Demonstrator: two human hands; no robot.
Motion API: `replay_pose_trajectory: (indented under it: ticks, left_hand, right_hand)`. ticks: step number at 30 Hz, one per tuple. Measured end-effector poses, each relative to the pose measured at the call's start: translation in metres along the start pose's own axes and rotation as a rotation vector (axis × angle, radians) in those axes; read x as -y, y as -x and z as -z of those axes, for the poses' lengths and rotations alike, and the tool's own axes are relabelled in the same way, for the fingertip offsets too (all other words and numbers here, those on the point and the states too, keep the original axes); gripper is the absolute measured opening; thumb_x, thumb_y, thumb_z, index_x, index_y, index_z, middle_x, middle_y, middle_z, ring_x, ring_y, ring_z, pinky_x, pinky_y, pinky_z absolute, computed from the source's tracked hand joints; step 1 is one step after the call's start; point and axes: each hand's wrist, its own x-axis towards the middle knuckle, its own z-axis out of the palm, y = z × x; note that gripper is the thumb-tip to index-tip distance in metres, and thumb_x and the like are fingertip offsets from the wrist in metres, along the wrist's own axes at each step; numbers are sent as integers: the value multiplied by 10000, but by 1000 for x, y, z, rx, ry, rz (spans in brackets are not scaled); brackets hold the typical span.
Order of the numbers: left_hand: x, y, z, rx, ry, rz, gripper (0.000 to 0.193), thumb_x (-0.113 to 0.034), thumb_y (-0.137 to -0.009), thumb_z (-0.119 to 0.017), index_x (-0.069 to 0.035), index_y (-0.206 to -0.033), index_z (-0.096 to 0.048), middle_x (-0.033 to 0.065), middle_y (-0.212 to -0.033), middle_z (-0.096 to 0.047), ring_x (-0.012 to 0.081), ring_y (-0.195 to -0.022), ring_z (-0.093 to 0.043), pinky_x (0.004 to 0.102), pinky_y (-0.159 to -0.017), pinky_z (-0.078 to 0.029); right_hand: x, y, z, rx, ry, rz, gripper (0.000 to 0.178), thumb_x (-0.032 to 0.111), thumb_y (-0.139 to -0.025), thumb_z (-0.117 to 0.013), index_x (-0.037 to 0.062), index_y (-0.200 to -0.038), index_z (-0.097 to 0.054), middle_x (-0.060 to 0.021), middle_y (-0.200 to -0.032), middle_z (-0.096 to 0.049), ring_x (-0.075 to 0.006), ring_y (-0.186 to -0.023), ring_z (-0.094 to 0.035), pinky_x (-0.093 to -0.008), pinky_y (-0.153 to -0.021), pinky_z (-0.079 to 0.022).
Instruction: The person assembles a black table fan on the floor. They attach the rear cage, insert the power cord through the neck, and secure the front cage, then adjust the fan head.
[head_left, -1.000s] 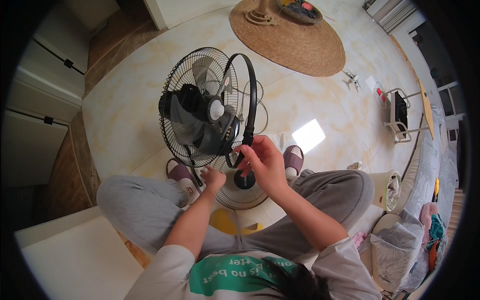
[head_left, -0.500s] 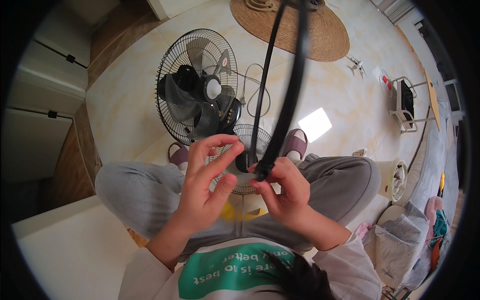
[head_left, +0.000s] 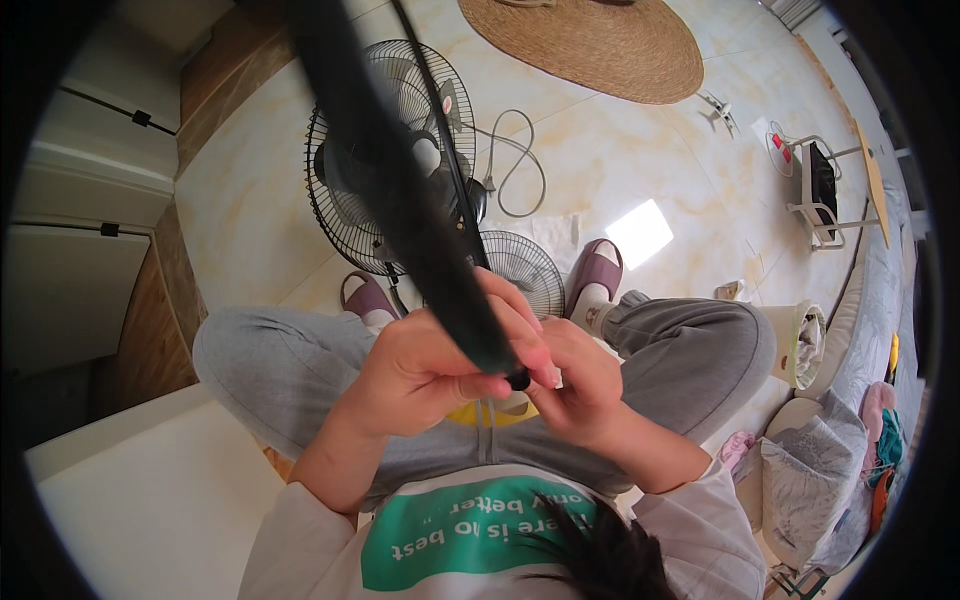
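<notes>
Black curved fan-guard ring [head_left: 400,190] pinched by both hands.

Near the top edge of the frame a round woven mat [head_left: 600,45] lies on my pale marble floor [head_left: 250,210], and a white power cord [head_left: 515,165] loops across the tiles just below it. My two purple slippers [head_left: 596,272] sit at the frame's middle, a white folding rack [head_left: 820,200] stands at the upper right, and a small white bin [head_left: 800,345] is at the right beside my knee. White cabinets [head_left: 85,200] run along the left edge, and crumpled clothes [head_left: 815,480] pile up at the lower right.
</notes>
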Motion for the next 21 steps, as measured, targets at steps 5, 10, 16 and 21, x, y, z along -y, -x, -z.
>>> replay_pose_trajectory:
  ticks: [5, 10, 16, 21]
  left_hand:
    - [0, -1, -1, -18, 50, -52, 275, -183, -821, -729, -76, -1073, -703, 22, -979, -681, 235, -973, -539, 377, -853, -442]
    - [2, 0, -6, -79, 31, -94, 338, -294, -891, -665, -178, -1209, -649, 48, -922, -686, 236, -915, -551, 452, -910, -437]
    - [8, 4, -14, -176, 62, -104, 398, -380, -932, -612, -241, -1305, -599, 15, -852, -650, 210, -859, -537, 487, -923, -445]
    - [14, 4, -18, -157, 89, -100, 408, -412, -943, -586, -246, -1316, -591, -6, -825, -633, 203, -876, -525, 486, -921, -446]
  right_hand:
    - [1, 6, -6, -133, -165, -73, 260, -66, -770, -719, -31, -996, -595, -171, -951, -678, -252, -753, -658, -298, -618, -519]
    - [2, 6, -2, -111, 27, 36, 254, -70, -754, -732, -5, -958, -593, -189, -1013, -676, -238, -773, -663, -292, -588, -525]
    - [12, 1, -2, -201, 107, 19, 220, -51, -745, -754, 3, -917, -629, -147, -942, -650, -201, -746, -641, -266, -550, -505]
    - [12, 5, 5, -143, 33, 9, 237, -8, -720, -797, 5, -893, -636, -139, -901, -649, -198, -753, -643, -269, -561, -505]
